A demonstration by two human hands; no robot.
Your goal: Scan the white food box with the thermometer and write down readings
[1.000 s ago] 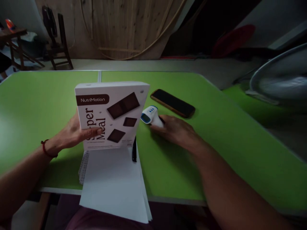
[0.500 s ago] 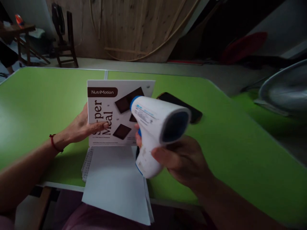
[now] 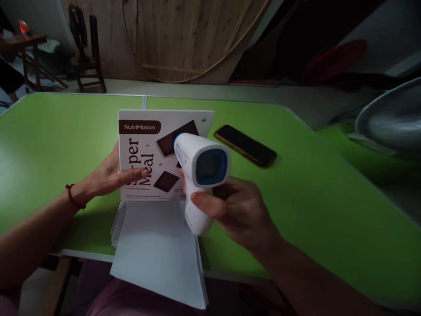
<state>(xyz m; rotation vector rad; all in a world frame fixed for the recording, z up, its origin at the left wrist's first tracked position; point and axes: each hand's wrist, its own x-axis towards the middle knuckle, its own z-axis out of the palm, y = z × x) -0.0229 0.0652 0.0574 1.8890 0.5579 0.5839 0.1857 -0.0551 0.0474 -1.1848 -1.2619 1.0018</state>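
Observation:
My left hand (image 3: 116,173) holds a white box (image 3: 138,153) printed "NutriMotion" and "Meal" upright, thumb on its front face and the other fingers behind it. In my right hand (image 3: 233,206) is a white and blue infrared thermometer (image 3: 192,153), gripped by its handle. Its nose points at the dark squares printed on the box; I cannot tell whether it touches. The thermometer's screen (image 3: 211,166) faces me and looks dark. Below the box lies a spiral notebook (image 3: 158,250) with blank white pages, overhanging the table's near edge.
A phone (image 3: 246,145) in a brownish case lies right of the box on the green table (image 3: 312,197). Beyond the table stand a wooden chair (image 3: 95,57) with a fan (image 3: 78,33) and a small wooden table (image 3: 33,41). A person's leg shows at the far left.
My right hand has moved left and turned the thermometer, so its screen now faces me more squarely. The phone behind it has come into full view. The box stays nearly still.

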